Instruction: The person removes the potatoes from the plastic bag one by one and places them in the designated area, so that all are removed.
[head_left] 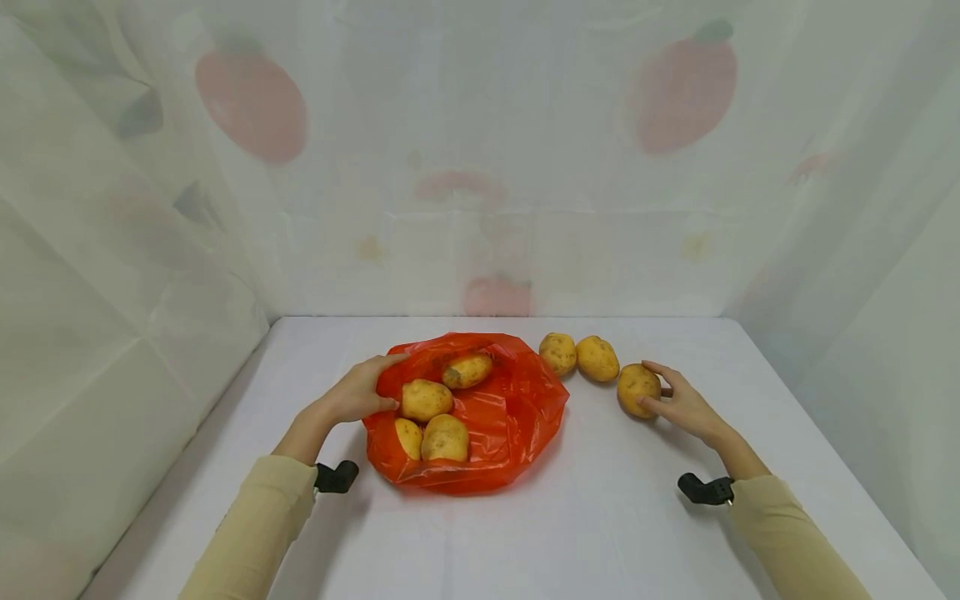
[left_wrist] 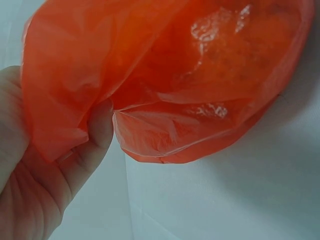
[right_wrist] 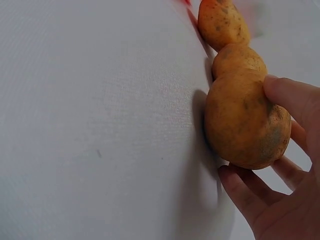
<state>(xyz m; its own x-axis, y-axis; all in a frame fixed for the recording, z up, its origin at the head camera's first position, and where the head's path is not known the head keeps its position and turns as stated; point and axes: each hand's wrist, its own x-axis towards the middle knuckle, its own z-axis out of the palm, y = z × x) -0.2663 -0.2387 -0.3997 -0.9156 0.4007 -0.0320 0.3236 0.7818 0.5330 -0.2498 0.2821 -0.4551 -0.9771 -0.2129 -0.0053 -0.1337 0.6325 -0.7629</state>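
Observation:
A red plastic bag [head_left: 495, 425] lies with its mouth open on the table, several potatoes [head_left: 446, 438] inside it. At its left rim, my left hand [head_left: 354, 395] holds the thin plastic; in the left wrist view a fold of the bag [left_wrist: 65, 100] runs between thumb and fingers [left_wrist: 97, 135]. Over on the right, my right hand [head_left: 686, 407] grips a single potato [head_left: 637, 390], the thumb on one side and fingers curled around the other. The right wrist view has this potato [right_wrist: 245, 120] close up, at or just above the tabletop.
Two more potatoes, one [head_left: 558, 355] close to the bag's right edge and another [head_left: 597, 359] touching it, lie toward the back. A white cloth covers the table [head_left: 525, 542]. Pale curtains [head_left: 480, 250] with fruit prints stand behind and at both sides.

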